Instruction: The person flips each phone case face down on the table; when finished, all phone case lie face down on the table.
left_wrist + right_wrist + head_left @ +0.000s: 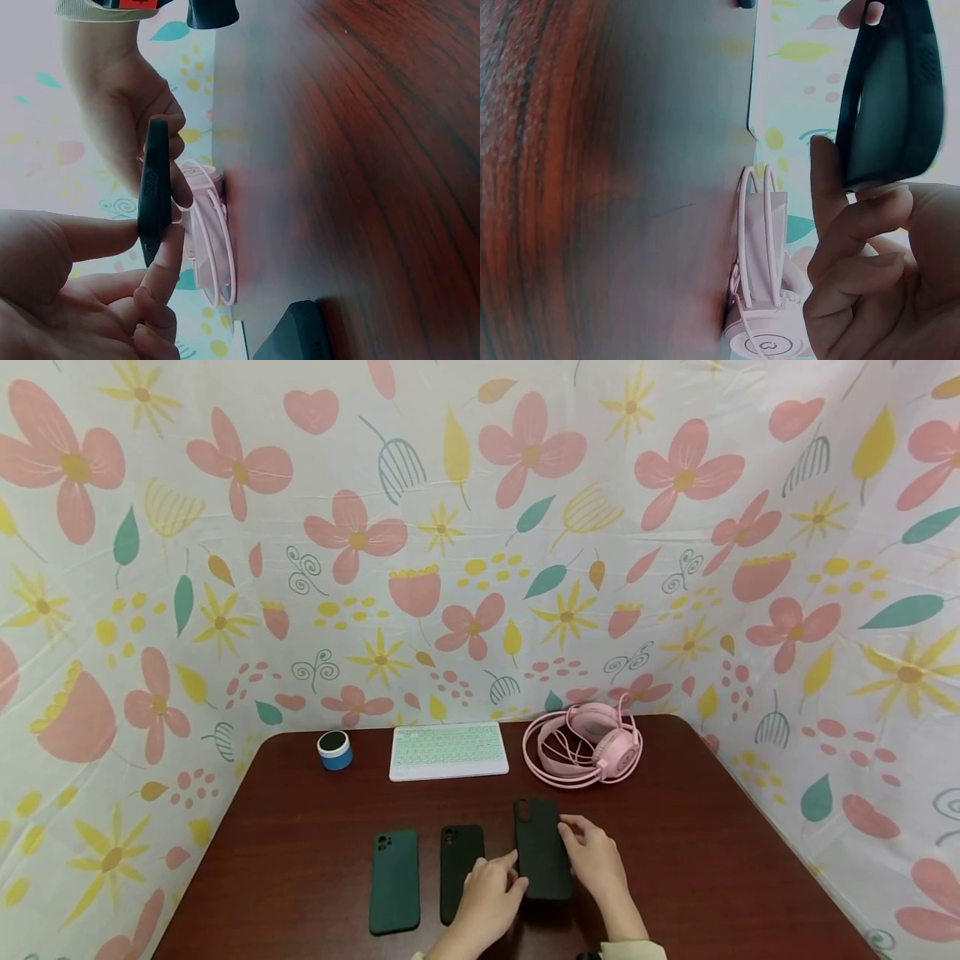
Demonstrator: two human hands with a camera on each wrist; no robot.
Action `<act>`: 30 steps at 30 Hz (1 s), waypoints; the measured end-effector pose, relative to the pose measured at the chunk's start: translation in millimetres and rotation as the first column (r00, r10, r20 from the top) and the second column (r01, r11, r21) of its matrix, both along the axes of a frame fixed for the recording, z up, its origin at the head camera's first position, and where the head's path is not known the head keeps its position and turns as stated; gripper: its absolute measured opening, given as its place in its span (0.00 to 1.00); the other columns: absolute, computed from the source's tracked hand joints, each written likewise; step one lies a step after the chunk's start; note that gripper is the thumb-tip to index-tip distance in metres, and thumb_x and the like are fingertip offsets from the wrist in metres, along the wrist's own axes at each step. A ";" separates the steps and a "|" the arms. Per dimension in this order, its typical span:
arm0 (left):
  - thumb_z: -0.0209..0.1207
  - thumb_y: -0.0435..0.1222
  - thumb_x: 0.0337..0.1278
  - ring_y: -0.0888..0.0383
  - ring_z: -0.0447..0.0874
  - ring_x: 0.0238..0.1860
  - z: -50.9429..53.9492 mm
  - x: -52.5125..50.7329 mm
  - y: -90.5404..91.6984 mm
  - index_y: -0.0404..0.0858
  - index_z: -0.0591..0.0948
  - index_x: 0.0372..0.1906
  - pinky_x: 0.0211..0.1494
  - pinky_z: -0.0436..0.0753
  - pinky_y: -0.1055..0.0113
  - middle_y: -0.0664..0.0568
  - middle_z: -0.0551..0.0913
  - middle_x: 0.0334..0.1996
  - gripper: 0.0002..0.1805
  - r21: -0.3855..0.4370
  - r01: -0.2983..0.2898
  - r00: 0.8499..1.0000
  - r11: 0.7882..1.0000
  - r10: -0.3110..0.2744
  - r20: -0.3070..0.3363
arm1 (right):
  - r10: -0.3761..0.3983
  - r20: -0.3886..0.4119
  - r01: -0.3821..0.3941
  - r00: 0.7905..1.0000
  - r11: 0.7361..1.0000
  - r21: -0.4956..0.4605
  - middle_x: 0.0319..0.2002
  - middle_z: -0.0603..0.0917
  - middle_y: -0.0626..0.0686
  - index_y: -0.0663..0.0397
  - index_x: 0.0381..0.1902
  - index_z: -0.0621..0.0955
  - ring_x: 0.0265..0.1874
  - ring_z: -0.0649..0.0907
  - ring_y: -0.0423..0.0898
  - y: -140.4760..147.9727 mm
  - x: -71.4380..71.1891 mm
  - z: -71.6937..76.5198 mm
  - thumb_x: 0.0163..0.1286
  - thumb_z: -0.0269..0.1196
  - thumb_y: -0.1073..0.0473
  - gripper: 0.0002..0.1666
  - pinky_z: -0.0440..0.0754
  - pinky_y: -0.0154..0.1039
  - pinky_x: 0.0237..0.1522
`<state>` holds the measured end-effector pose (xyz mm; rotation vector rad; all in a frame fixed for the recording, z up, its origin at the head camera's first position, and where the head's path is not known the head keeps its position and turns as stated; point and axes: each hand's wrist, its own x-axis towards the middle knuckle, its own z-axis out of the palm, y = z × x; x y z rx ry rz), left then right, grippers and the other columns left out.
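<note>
Both hands hold a black phone case (542, 850) lifted off the table, its back with the camera cutout showing in the head view. My left hand (487, 900) pinches its left edge between thumb and fingers, plainest in the left wrist view, where the case (155, 187) appears edge-on. On the opposite edge, my right hand (597, 862) grips with its fingers. The right wrist view shows the hollow inner side of the case (892, 112). Beside the left hand lies a second black phone case (453, 881), partly covered by that hand. Farther left is a dark green phone case (394, 883).
Along the back of the dark wooden table (315, 835) are a small blue and white round speaker (335, 750), a white keyboard with green keys (448, 750) and pink headphones (583, 745). A flower-patterned cloth (480, 568) hangs behind and at the sides.
</note>
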<state>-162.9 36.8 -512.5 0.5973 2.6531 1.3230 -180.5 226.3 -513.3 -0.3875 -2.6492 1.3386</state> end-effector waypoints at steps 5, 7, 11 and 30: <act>0.62 0.38 0.61 0.59 0.66 0.32 -2.6 -0.9 1.7 0.29 0.78 0.58 0.37 0.65 0.60 0.65 0.70 0.21 0.23 -0.019 -0.009 1.000 1.000 0.009 -0.002 | 0.006 0.006 -0.006 1.000 1.000 0.020 0.27 0.80 0.49 0.54 0.56 0.81 0.14 0.76 0.44 -0.4 0.7 -1.3 0.72 0.59 0.52 0.19 0.75 0.39 0.19; 0.62 0.38 0.61 0.59 0.65 0.32 -4.1 -0.7 3.2 0.29 0.79 0.57 0.36 0.64 0.61 0.64 0.71 0.21 0.23 -0.034 -0.018 1.000 0.999 0.018 -0.012 | 0.013 0.018 -0.014 1.000 0.999 0.036 0.25 0.77 0.48 0.54 0.56 0.81 0.14 0.76 0.43 -0.3 1.0 -1.4 0.71 0.59 0.52 0.20 0.75 0.39 0.20; 0.63 0.38 0.59 0.59 0.65 0.31 -7.8 0.3 6.2 0.30 0.80 0.56 0.33 0.63 0.63 0.64 0.72 0.21 0.22 -0.073 -0.044 0.998 0.996 0.041 -0.041 | 0.043 0.063 -0.047 0.997 0.996 0.073 0.22 0.76 0.48 0.56 0.58 0.79 0.14 0.76 0.43 0.9 1.9 -2.1 0.70 0.61 0.51 0.23 0.73 0.39 0.20; 0.66 0.38 0.56 0.55 0.60 0.30 -23.8 -2.9 13.8 0.29 0.80 0.54 0.32 0.59 0.61 0.55 0.72 0.27 0.23 -0.171 0.004 0.998 0.985 0.007 0.061 | 0.077 0.181 -0.112 0.980 0.975 0.192 0.27 0.81 0.46 0.61 0.58 0.79 0.21 0.78 0.43 5.7 6.7 -5.8 0.62 0.69 0.51 0.30 0.74 0.43 0.23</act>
